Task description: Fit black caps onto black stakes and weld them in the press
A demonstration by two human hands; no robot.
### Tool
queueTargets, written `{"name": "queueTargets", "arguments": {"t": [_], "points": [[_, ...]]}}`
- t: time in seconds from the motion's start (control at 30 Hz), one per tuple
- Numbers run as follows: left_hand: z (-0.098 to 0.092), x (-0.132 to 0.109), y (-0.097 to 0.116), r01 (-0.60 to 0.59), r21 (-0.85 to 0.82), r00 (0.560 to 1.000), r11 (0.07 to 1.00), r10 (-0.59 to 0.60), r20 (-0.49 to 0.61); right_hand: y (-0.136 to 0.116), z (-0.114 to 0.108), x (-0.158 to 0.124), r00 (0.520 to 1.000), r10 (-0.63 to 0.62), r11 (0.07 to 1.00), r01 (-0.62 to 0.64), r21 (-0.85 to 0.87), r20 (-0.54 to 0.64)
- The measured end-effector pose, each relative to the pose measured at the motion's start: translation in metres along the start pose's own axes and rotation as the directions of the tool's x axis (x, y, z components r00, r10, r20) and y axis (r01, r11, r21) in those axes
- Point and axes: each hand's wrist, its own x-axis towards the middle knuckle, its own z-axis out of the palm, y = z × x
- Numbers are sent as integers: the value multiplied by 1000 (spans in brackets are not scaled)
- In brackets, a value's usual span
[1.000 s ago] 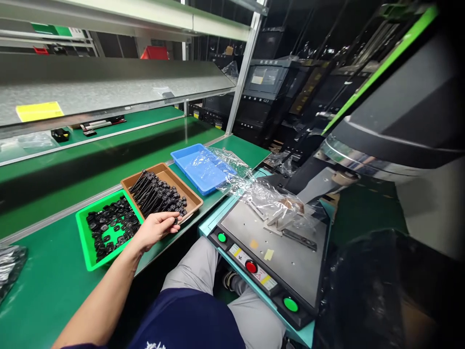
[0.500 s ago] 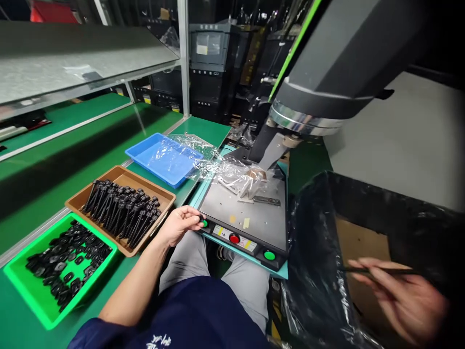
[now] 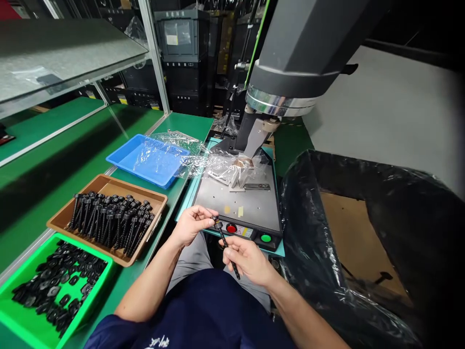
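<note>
In front of my lap, my right hand [image 3: 244, 259] is closed round a black ribbed rod [image 3: 223, 236], which slants with its wide head up and to the left. My left hand [image 3: 194, 224] pinches a small black piece [image 3: 215, 219] at that head; my fingertips partly hide it, and I cannot tell whether the two parts are joined. To the left, a brown tray [image 3: 102, 180] holds many similar rods with heads. Nearer me, a bright green tray [image 3: 103, 252] contains loose small black pieces.
Beyond my hands stands a machine with a metal plate [image 3: 207, 198], a red button [image 3: 231, 228] and a green button [image 3: 266, 238]. Its large grey head [image 3: 290, 77] hangs above. Clear plastic film [image 3: 198, 162] drapes from a blue tray [image 3: 121, 154]. A black-lined bin [image 3: 308, 218] stands right.
My right hand has come left from over the bin with the rod, to my left hand. My left hand has shifted slightly right, still pinching the small black piece. The view has turned right.
</note>
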Motion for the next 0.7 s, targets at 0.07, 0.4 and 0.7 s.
{"name": "queueTargets", "arguments": {"t": [0.07,0.4,0.7], "points": [[-1,-1,1,-26,71,1000,997,25,16,-1,-1,2,1000,-5,1000,5,1,-4],[3,-1,-4,-1,96,1000,995,2,-12,9,1,5,982,-146,963,113,-246,-120],[12,1,-10,108,-67,992,992,-111,-53,10,6,5,874,-439,738,218,-638,-210]]}}
